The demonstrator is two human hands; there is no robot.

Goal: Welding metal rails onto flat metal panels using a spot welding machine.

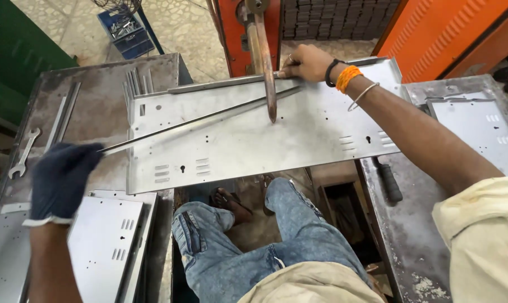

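A long grey sheet-metal panel [248, 140] with slots and keyholes lies across the gap between two benches. A thin metal strip [203, 119] runs diagonally over it. My left hand [60, 179], in a dark blue glove, grips the strip's near end at the left. My right hand [304, 63], bare with a black band, an orange thread and a bangle at the wrist, holds the strip's far end at the panel's back edge. A copper-coloured welder arm [267, 73] hangs down and its tip touches the panel just in front of my right hand.
A wrench [24, 152] lies on the left bench [97, 106]. Stacked punched panels sit at lower left [105, 241] and on the right bench [484, 129]. A black-handled tool [389, 180] lies by the right bench's edge. My knees in jeans [254, 241] fill the gap below.
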